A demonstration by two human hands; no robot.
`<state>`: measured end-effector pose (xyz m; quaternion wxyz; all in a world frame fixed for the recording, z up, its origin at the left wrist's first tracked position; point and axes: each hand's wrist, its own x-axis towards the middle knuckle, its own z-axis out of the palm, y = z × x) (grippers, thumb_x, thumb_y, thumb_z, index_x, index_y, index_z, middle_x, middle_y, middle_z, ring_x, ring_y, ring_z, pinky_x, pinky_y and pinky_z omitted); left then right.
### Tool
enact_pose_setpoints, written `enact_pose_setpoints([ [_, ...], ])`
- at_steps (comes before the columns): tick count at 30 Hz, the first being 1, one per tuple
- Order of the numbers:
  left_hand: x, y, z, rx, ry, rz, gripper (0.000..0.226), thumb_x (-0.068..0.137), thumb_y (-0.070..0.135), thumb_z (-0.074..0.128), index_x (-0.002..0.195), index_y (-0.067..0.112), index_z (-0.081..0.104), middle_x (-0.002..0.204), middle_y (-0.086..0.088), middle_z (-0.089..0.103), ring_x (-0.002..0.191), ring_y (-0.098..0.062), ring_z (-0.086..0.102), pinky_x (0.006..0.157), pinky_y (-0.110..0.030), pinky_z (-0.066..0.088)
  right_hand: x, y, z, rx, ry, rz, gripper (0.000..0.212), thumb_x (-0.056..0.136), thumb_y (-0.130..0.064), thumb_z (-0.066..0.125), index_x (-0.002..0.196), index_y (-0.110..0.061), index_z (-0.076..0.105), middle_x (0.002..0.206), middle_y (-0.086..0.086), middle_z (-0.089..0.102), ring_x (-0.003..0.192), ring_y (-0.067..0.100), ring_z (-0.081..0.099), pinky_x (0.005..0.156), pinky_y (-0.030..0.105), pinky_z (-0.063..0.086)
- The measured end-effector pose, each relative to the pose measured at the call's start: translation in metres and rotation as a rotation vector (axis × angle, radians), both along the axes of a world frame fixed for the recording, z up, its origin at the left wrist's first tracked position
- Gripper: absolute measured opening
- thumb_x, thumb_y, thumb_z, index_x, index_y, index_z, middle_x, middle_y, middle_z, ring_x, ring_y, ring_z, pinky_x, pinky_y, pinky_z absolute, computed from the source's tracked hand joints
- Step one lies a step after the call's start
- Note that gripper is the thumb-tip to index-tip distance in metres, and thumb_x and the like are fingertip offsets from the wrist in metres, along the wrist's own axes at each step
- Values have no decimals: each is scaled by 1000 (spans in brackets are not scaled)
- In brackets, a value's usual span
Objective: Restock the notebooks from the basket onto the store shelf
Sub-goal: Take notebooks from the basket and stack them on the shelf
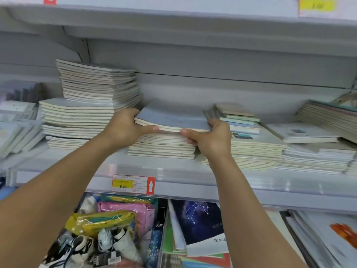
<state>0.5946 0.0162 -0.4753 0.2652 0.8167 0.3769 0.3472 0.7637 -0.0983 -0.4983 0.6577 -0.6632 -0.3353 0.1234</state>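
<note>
A thin bundle of grey-blue notebooks [173,118] lies on top of a low stack of notebooks [164,146] in the middle of the store shelf [77,171]. My left hand [123,130] grips the bundle's left front corner, thumb along the front edge. My right hand [210,138] grips its right front corner, thumb also on the front edge. The bundle is tilted slightly, its front edge lifted off the stack. No basket is in view.
A tall stepped stack of notebooks [90,105] stands left of my hands. Lower stacks [257,149] and small pads [237,117] fill the right. A price tag [133,184] hangs on the shelf edge. Pencil cases [116,215] and constellation notebooks [199,221] lie below.
</note>
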Motion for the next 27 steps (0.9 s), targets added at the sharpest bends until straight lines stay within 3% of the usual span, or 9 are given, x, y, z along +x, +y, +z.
enact_pose_setpoints([
  [3,4,10,-6,145,35,97,28,83,36,74,89,12,63,55,4,49,56,-16,48,53,-27,36,-2,5,-3,62,80,1,33,75,-5,85,99,-5,63,75,2,64,44,18,64,66,43,63],
  [6,3,18,-12,177,-16,151,30,86,36,71,92,7,68,59,-6,58,64,-23,57,63,-34,45,-4,5,-3,71,97,-13,21,86,-3,74,102,-10,63,75,-3,54,39,20,57,49,31,58],
  [12,1,20,-24,183,-107,160,20,93,31,64,105,16,72,70,5,61,81,-24,62,70,-26,38,0,8,-12,-22,6,-42,59,93,-20,69,147,-15,45,130,0,50,45,18,58,44,23,48],
  [15,-6,17,-27,169,-102,147,19,96,30,58,81,20,63,63,10,56,83,-27,65,70,-25,39,-3,9,-14,-19,-49,-60,50,98,-22,62,144,-16,45,125,0,56,64,26,67,49,26,53],
  [18,-28,-6,-35,212,-160,132,16,95,36,59,102,22,64,68,6,61,75,-20,63,70,-27,45,-31,6,-19,14,-374,-312,43,96,-29,62,133,-12,47,128,5,55,101,19,61,82,29,51],
  [20,-59,-30,-49,201,-211,110,21,93,39,61,106,22,62,65,0,64,63,-15,61,63,-28,48,-67,-2,-24,217,-606,-369,24,94,-28,63,109,-11,54,108,3,57,88,11,53,75,22,39],
  [23,-129,-64,-100,85,15,32,19,92,40,62,89,21,65,63,-2,66,57,-15,62,57,-30,47,-130,-11,-63,250,-661,102,27,94,-27,61,73,-12,53,59,-8,48,55,11,44,57,27,33],
  [25,-187,-91,-148,-142,294,-43,24,86,45,63,83,22,68,65,-1,68,55,-13,62,56,-30,49,-169,-20,-114,-7,-698,531,35,94,-26,63,65,-8,56,53,-3,49,50,8,42,55,29,33],
  [27,-247,-115,-198,-408,609,-110,26,82,49,63,85,24,70,70,2,70,51,-9,63,56,-26,52,-201,-31,-186,-485,-600,989,29,93,-26,67,79,-2,66,68,10,64,56,11,55,56,29,45],
])
